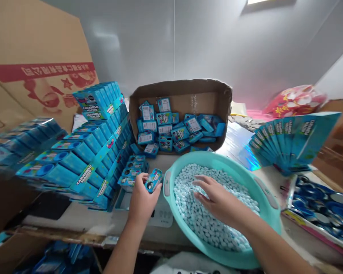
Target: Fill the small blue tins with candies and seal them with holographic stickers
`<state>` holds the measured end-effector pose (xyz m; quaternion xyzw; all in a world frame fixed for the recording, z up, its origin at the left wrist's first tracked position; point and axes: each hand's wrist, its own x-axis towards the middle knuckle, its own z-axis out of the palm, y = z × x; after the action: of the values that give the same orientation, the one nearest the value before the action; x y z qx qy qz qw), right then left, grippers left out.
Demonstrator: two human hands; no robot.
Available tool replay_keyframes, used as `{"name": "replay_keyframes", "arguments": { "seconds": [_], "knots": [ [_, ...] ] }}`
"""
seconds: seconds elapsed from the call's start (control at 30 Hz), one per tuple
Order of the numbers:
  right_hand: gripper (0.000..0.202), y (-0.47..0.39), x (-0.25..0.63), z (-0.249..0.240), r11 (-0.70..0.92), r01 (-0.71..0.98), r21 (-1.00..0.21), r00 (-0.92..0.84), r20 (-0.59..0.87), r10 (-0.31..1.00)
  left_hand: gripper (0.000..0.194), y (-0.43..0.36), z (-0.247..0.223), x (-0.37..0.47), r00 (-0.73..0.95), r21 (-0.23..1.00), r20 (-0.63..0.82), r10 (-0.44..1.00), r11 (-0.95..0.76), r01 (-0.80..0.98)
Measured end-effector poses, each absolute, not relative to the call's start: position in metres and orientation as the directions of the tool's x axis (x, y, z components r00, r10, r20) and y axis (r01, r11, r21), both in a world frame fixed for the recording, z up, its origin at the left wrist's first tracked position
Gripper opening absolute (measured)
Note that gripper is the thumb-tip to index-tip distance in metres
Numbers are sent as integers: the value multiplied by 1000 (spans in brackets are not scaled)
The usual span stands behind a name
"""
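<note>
My left hand (pixel 143 196) grips a small blue candy box (pixel 154 180), tilted, with a round dark opening or print on its near end; I cannot tell which. A row of similar blue boxes (pixel 133 172) stands just beyond that hand, on or beside a white scale (pixel 163 216). To the right is a teal basin (pixel 174 213) filled with small pale-blue candies (pixel 200 219). Over these candies my right hand (pixel 213 196) reaches in, fingers apart and slightly curved, at their surface. Nothing shows between its fingers.
An open carton (pixel 208 101) of loose blue boxes stands behind the basin. Tall stacks of blue display boxes (pixel 82 160) rise at left. Fanned blue cards (pixel 288 140) and a tray of round blue-and-silver pieces (pixel 321 213) lie at right. A large carton (pixel 31 42) stands back left.
</note>
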<state>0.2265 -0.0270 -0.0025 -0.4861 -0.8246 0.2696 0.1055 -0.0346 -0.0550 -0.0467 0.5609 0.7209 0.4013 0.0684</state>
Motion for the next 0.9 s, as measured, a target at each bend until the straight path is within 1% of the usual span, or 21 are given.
{"name": "replay_keyframes", "arguments": {
  "seconds": [0.07, 0.13, 0.17, 0.23, 0.27, 0.3, 0.33, 0.4, 0.5, 0.57, 0.63, 0.8, 0.9],
  "knots": [
    [44, -28, 227, -4, 414, 726, -549, -569, -140, 810, 56, -60, -51, -43, -288, 573, 431, 855, -13, 819],
    [41, -29, 227, -5, 428, 726, -538, -607, -209, 767, 56, -72, -57, -58, -190, 437, 576, 795, -104, 893],
    [42, -29, 227, -6, 431, 733, -526, -613, -235, 755, 53, -81, -60, -68, -136, 363, 649, 749, -147, 920],
    [39, -27, 227, -6, 431, 745, -509, -611, -259, 748, 36, -104, -71, -90, -83, 287, 729, 679, -193, 938],
    [36, -26, 226, -6, 427, 748, -508, -607, -262, 750, 23, -116, -77, -101, -64, 271, 737, 673, -207, 940],
    [32, -25, 226, -6, 420, 749, -512, -603, -264, 753, 12, -128, -85, -110, -56, 264, 732, 679, -207, 942],
    [28, -24, 226, -6, 412, 750, -518, -599, -268, 754, 8, -140, -94, -118, -54, 254, 716, 696, -187, 949],
    [23, -21, 225, -6, 407, 751, -520, -599, -277, 752, 5, -157, -112, -127, -109, 250, 678, 727, -88, 964],
    [21, -18, 223, -7, 417, 760, -498, -598, -286, 749, 14, -168, -134, -130, -170, 264, 623, 764, -1, 964],
    [23, -17, 222, -8, 428, 760, -490, -604, -287, 744, 17, -168, -141, -129, -172, 268, 589, 790, 10, 964],
    [23, -17, 222, -9, 431, 755, -494, -611, -290, 737, 16, -166, -142, -129, -178, 275, 565, 805, 19, 961],
    [20, -17, 225, -10, 395, 761, -515, -591, -300, 749, 11, -164, -140, -129, -196, 300, 585, 787, 14, 954],
    [22, -16, 226, -11, 388, 767, -512, -582, -299, 756, 12, -166, -140, -129, -184, 310, 608, 772, -18, 951]
  ]
}}
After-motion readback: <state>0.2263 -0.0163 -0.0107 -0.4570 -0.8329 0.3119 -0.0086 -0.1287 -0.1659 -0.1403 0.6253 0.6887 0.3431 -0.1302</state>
